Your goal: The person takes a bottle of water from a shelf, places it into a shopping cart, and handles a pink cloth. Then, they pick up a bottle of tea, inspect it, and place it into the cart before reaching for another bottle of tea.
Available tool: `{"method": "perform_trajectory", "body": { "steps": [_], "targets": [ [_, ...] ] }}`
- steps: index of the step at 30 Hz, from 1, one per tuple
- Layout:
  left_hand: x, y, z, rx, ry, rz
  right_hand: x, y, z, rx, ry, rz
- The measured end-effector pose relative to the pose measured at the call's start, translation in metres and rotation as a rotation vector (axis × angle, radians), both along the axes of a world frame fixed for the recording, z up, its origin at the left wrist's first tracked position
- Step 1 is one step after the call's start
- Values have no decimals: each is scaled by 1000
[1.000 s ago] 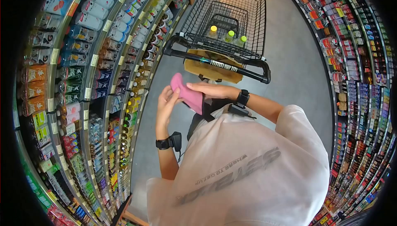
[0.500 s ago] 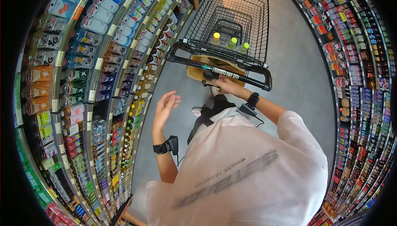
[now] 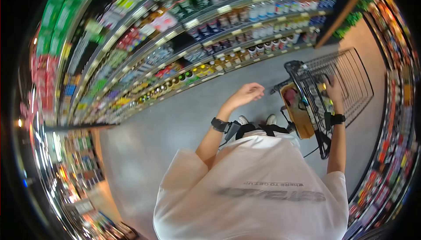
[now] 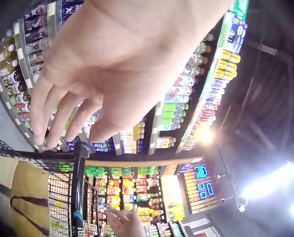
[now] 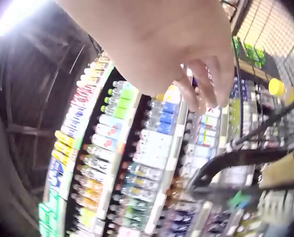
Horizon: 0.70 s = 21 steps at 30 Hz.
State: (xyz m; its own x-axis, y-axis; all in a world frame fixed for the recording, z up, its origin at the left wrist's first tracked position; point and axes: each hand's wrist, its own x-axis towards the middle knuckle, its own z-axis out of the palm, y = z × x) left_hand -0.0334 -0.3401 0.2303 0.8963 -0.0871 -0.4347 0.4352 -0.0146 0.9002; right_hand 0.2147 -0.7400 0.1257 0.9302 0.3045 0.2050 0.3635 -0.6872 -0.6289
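In the head view my left hand (image 3: 249, 94) hangs in the air left of the shopping cart's handle (image 3: 310, 95), fingers loosely bent and holding nothing. My right hand (image 3: 334, 91) reaches over the near end of the wire cart (image 3: 357, 75). Its fingers are relaxed, with nothing seen between them in the right wrist view. Close by stands a bottle with a yellow cap (image 5: 276, 88), apart from the fingers. A tan bag (image 3: 303, 123) hangs at the handle, and a dull pink item (image 3: 289, 96) shows in its opening.
Shelves of bottled drinks (image 3: 219, 60) run along the left and ahead. More packed shelves (image 3: 390, 126) line the right side. Grey floor (image 3: 153, 139) lies between them, and a wooden post (image 3: 342, 14) stands at the shelf's end beside green leaves.
The pink item left my hands, and a pink item now shows in the bag. My right hand moved from the handle to over the cart. The view swung left, putting the cart at right.
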Motion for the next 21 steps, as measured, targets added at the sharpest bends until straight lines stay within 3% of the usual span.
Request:
{"method": "perform_trajectory", "body": {
  "steps": [5,14,18,21],
  "targets": [
    [-10,3,8,15,-36,94,33,3,-38,-526,364,88],
    [-39,-3,-1,45,26,247,69,-31,-110,-528,196,171],
    [-42,-13,-2,43,67,285,44,-23,-53,-445,158,82],
    [-45,-10,-5,64,43,299,14,-12,3,-222,134,-56]
  ]
}}
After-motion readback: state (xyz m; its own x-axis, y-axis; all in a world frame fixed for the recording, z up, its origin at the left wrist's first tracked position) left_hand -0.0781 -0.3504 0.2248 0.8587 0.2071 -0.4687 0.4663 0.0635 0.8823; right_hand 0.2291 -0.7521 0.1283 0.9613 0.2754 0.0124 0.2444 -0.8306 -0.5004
